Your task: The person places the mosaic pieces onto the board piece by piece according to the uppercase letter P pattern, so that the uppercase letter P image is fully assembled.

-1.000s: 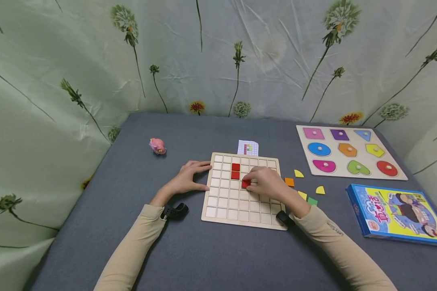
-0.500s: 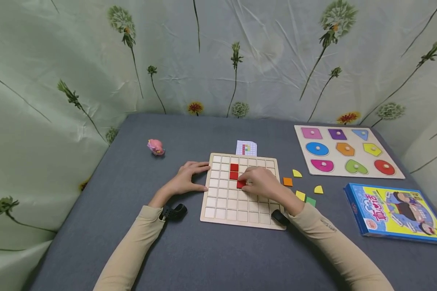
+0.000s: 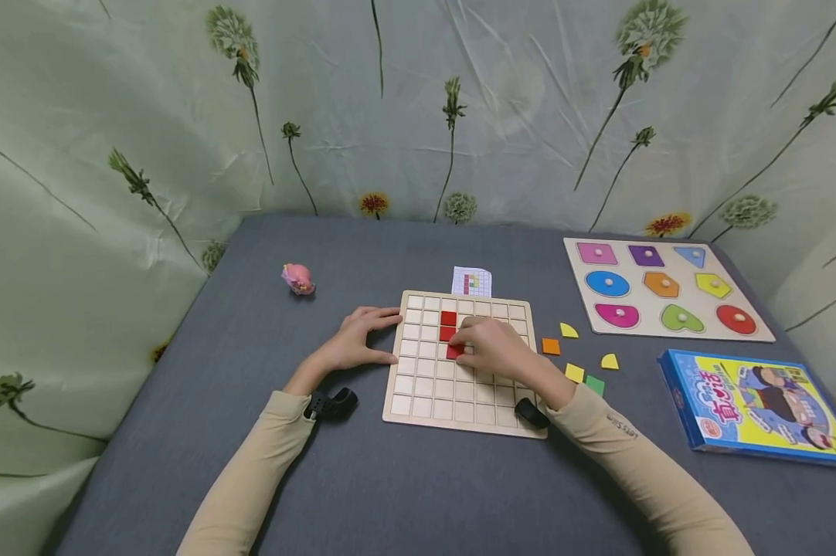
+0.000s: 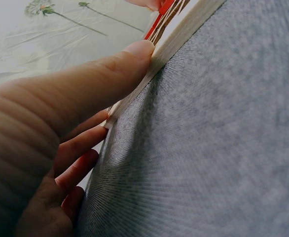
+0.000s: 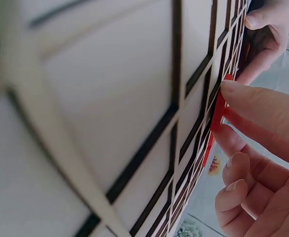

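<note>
A pale wooden grid board [image 3: 444, 389] lies on the grey cloth. Along its left edge rests my left hand [image 3: 354, 340], thumb and fingers spread apart; in the left wrist view the thumb [image 4: 110, 71] presses the board's side. Between thumb and fingers, my right hand [image 3: 497, 349] pinches a red square tile [image 5: 219, 111] low over the grid. Two more red square tiles, one farther [image 3: 448, 318] and one nearer [image 3: 446, 333], sit in adjoining cells of one column. The held tile [image 3: 453, 352] is just below them, partly covered by the fingers.
A patterned grid card [image 3: 471, 282] lies behind the board. Right of it are an orange square [image 3: 551, 347], a yellow square [image 3: 574, 373], a green square [image 3: 595, 384] and yellow quarter-circles [image 3: 609, 361]. Farther right are a shape puzzle [image 3: 689, 313] and a blue-yellow box [image 3: 766, 409]; a pink figurine [image 3: 298, 279] stands left.
My right hand has slid leftward over the grid with the red square tile, bringing it under the column of the two red tiles. The left hand has stayed at the board's edge.
</note>
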Motion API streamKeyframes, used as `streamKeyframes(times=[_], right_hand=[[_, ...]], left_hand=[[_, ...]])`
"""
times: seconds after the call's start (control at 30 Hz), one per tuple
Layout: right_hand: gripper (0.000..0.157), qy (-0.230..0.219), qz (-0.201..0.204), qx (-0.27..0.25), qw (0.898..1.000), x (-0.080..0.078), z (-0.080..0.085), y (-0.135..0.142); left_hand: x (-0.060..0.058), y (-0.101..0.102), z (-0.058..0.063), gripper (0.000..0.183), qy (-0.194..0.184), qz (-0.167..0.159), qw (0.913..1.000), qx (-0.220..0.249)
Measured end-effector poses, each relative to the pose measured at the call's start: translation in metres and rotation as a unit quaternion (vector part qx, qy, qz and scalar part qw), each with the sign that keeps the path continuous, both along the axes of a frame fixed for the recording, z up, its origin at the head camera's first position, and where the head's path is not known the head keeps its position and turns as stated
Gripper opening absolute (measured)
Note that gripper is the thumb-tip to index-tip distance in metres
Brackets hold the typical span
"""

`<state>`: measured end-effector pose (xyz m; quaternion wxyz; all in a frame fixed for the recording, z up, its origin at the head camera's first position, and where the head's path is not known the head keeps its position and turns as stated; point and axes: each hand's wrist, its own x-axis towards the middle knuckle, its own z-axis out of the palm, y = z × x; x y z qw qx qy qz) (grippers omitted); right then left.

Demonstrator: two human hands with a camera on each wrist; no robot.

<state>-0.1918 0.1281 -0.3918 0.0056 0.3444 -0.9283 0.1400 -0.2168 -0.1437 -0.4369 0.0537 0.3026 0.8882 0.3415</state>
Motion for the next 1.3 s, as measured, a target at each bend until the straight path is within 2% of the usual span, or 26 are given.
streamKeyframes(times=[0.2,0.43,0.53,0.87,1.3], right_hand=[[0.018,-0.001,0.004,-0.003,1.0,-0.001,0.0,-0.002],[0.019,-0.004,0.009,0.006,1.0,-0.003,-0.001,-0.005],[0.02,-0.007,0.011,0.008,1.0,-0.003,0.0,-0.007],[0.021,-0.016,0.019,0.011,1.0,-0.004,0.002,-0.012],[0.017,-0.014,0.003,-0.005,1.0,0.0,0.011,0.009]], left_hand=[[0.001,-0.001,0.0,0.076,0.02,-0.005,0.9997,0.016],[0.0,0.001,0.002,0.072,-0.016,0.009,0.9998,-0.01],[0.0,0.001,0.002,0.071,-0.012,0.011,0.9996,-0.023],[-0.002,0.003,0.001,0.072,-0.02,0.009,0.9995,-0.022],[-0.002,0.003,0.001,0.071,-0.019,0.01,0.9996,-0.019]])
